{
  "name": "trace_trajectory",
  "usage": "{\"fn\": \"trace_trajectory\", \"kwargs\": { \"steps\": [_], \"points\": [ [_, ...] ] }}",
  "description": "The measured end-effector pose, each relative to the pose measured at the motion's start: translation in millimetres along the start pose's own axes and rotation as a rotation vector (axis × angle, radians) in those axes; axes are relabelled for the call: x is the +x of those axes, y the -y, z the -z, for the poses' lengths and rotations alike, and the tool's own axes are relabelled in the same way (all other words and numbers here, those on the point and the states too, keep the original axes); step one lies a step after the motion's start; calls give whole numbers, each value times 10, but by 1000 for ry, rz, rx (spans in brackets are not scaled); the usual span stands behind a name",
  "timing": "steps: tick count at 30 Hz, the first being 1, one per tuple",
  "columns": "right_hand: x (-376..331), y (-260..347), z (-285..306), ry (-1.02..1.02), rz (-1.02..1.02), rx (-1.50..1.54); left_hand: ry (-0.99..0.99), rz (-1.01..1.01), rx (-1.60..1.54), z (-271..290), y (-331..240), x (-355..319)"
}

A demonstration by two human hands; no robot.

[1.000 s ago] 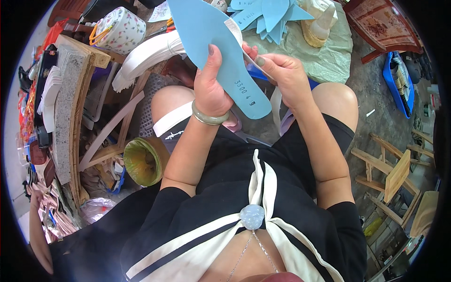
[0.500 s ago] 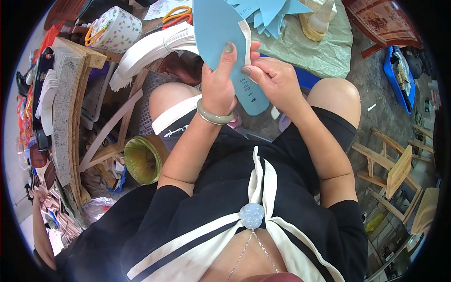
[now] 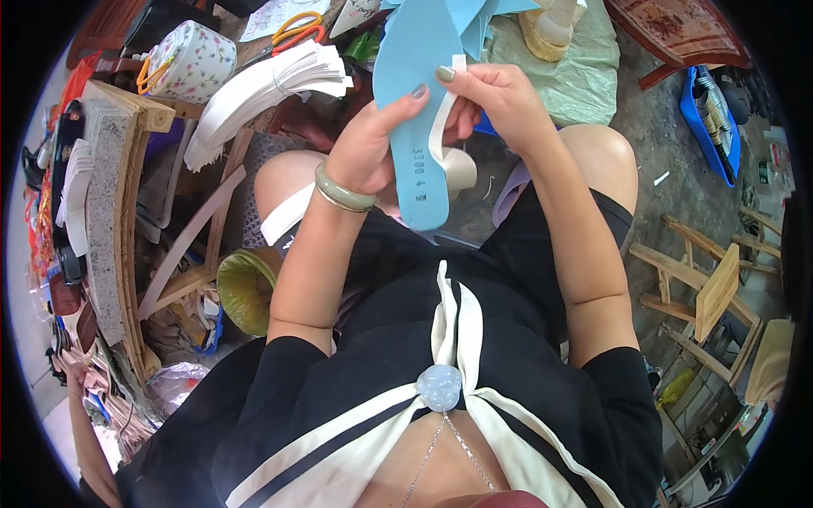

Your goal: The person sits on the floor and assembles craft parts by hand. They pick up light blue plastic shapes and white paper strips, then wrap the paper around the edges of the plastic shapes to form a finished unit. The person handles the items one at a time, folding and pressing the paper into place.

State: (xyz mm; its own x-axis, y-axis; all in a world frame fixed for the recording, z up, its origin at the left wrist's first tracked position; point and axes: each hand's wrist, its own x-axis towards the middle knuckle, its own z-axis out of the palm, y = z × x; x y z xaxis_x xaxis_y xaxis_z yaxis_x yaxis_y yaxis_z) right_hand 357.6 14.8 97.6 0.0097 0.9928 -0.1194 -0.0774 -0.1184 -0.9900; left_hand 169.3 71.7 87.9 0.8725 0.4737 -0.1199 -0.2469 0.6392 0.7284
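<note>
Cluttered workshop floor – both hands (image 3: 423, 127) pinch blue insole (image 3: 415, 93) edges.

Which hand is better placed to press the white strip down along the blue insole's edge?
Probably the right hand: its fingertips already pinch the thin white strip at the edge of the flat blue shoe insole. The left hand grips the insole, steadying it.

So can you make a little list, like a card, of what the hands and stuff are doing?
left hand: holds a light blue shoe insole upright, thumb on its face
right hand: pinches a white strip against the insole's edge
wrist: pale green bangle on the left one
behind the hands: more blue insoles
to the left: stack of white cut pieces, flowered tin, orange scissors
far right: wooden stool
</note>
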Motion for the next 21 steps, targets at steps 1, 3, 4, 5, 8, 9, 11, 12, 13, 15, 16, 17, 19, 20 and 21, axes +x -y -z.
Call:
{"fn": "trace_trajectory", "kwargs": {
  "steps": [1, 3, 4, 5, 8, 9, 11, 12, 13, 15, 16, 17, 19, 20, 21],
  "points": [
    [25, -28, 12, -23, 18, 27, 46, 9, -18, 20, -14, -4],
    [56, -72, 2, -127, 88, -29, 85, -59, -11, 29, 45, -90],
    [64, -108, -37, -144, 132, -88, 61, -111, 104, 74, 154, -104],
    [75, -135, -74, -159, 175, -146, 36, -163, 220, 87, 235, -100],
    [84, -282, -162, -162, 334, -157, -263, -294, 178, 26, 341, -12],
    [82, -350, -179, -159, 333, -89, -334, -355, 137, 18, 315, 19],
    [-105, -309, -175, -36, 73, -168, -362, -462, 63, 1, 192, 23],
    [-200, -213, -213, -129, 146, -251, -372, -500, 40, 6, 138, 14],
    [-245, -166, -248, -227, 213, -333, -382, -532, 13, -5, 93, 2],
    [-162, -168, -315, -331, 513, -384, -402, -607, -9, -94, 49, -29],
    [-135, -169, -339, -386, 662, -406, -390, -634, -14, -102, 39, -53],
    [-164, -119, -345, -323, 594, -387, -377, -660, -19, -110, 25, -72],
    [-299, 12, -334, -198, 449, -361, -325, -741, -72, -168, -10, -82],
    [-306, -4, -342, -193, 411, -307, -299, -782, -99, -190, -26, -90],
    [-316, 2, -338, -172, 418, -295, -295, -781, -129, -202, -34, -105]
  ]
}}
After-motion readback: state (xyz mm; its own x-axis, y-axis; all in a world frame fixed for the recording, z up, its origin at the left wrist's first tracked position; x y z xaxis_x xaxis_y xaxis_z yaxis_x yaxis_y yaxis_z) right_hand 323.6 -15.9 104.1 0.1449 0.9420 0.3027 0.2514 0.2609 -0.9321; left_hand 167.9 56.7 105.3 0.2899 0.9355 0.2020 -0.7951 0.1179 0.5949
